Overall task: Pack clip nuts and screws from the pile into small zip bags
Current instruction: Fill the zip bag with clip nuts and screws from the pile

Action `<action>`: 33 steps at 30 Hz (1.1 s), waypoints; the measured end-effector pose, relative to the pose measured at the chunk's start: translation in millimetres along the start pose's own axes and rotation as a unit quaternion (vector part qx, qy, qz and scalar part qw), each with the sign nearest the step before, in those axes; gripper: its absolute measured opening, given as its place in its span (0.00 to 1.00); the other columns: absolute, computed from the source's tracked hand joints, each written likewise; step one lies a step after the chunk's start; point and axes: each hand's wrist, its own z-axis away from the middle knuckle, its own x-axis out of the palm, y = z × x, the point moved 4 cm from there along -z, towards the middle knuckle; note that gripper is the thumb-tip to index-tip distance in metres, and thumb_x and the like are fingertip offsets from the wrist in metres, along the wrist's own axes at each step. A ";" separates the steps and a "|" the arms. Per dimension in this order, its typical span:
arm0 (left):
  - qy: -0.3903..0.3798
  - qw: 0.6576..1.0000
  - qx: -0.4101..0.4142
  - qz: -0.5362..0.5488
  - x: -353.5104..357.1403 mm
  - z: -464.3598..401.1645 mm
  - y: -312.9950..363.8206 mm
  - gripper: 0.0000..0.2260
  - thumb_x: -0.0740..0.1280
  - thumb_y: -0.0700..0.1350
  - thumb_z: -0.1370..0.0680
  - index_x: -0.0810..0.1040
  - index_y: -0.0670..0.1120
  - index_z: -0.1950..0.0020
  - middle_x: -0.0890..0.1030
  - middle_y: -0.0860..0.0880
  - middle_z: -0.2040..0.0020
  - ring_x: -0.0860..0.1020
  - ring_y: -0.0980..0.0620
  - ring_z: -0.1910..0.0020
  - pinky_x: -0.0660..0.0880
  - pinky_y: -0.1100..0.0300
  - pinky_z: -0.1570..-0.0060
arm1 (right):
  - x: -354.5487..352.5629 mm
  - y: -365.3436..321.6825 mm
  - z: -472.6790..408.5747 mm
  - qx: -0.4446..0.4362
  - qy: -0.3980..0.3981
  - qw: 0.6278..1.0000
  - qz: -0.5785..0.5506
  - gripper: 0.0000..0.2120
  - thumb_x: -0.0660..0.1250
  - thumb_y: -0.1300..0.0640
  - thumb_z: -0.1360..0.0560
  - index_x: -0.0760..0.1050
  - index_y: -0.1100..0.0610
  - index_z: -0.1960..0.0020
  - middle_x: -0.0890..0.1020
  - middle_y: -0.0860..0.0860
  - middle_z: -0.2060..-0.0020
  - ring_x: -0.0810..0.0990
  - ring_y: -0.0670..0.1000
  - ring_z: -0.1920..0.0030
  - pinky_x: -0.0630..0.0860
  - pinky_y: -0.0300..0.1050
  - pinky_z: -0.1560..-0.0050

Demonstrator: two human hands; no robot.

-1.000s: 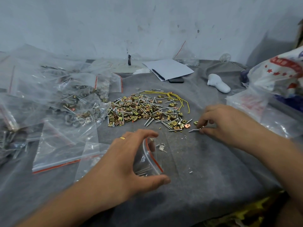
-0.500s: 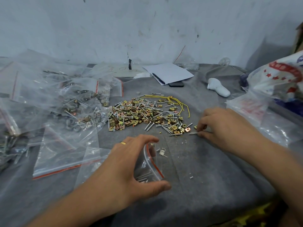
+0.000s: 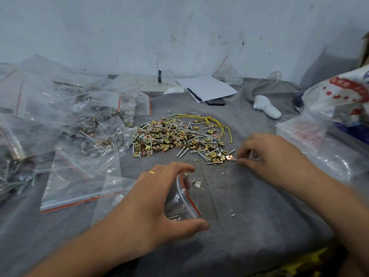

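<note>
A felt-like grey cloth (image 3: 249, 226) covers the table, and on it lies the pile (image 3: 177, 136) of brassy square clip nuts and slim silver screws, with a yellow cord (image 3: 217, 122) looped at its far edge. The left hand (image 3: 159, 198) curls round a clear, crinkly zip bag (image 3: 182, 198) with a red seal strip (a few screws lie inside). The right hand (image 3: 273, 156) pinches a screw (image 3: 232, 160) at the pile's near right edge. More filled bags (image 3: 89, 126) are heaped on the left.
</note>
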 end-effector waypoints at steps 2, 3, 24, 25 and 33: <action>-0.001 1.000 -0.003 0.000 0.4 0.1 -0.5 0.40 0.69 0.77 0.39 0.65 0.68 0.29 0.72 0.67 0.41 0.71 0.62 0.36 0.67 0.66 0.36 | -6.2 1.6 -0.4 0.005 0.032 0.999 -0.012 0.04 0.77 0.48 0.26 0.84 0.46 0.54 0.79 0.43 0.59 0.78 0.49 0.54 0.77 0.53 0.53; -0.001 1.000 -0.004 0.001 0.2 0.1 -0.4 0.40 0.69 0.77 0.39 0.65 0.68 0.30 0.72 0.67 0.41 0.71 0.62 0.37 0.67 0.66 0.36 | -7.9 2.9 -0.6 0.009 0.036 0.999 -0.008 0.03 0.77 0.49 0.25 0.84 0.46 0.54 0.79 0.43 0.59 0.78 0.49 0.53 0.77 0.54 0.52; -0.003 1.000 -0.007 0.008 -1.0 -0.7 1.9 0.40 0.70 0.76 0.38 0.65 0.67 0.29 0.73 0.66 0.41 0.71 0.62 0.36 0.69 0.60 0.34 | -5.8 -22.2 -4.2 -0.065 0.082 0.992 -0.077 0.03 0.76 0.56 0.24 0.82 0.52 0.54 0.78 0.44 0.57 0.77 0.50 0.53 0.75 0.51 0.49; -0.005 1.000 -0.007 0.009 -0.8 -0.8 1.7 0.40 0.70 0.76 0.38 0.65 0.67 0.29 0.73 0.66 0.40 0.71 0.62 0.36 0.69 0.60 0.33 | -1.0 -30.2 -5.6 -0.085 0.068 0.991 -0.072 0.02 0.75 0.56 0.24 0.82 0.52 0.54 0.79 0.45 0.56 0.77 0.50 0.52 0.75 0.51 0.48; 0.003 1.000 0.007 0.004 -1.5 -1.1 4.7 0.39 0.69 0.75 0.38 0.68 0.64 0.30 0.69 0.71 0.39 0.71 0.64 0.37 0.66 0.65 0.35 | 16.4 -44.8 -9.9 -0.126 0.025 0.991 0.026 0.03 0.73 0.51 0.23 0.81 0.49 0.52 0.80 0.46 0.52 0.77 0.52 0.47 0.75 0.55 0.45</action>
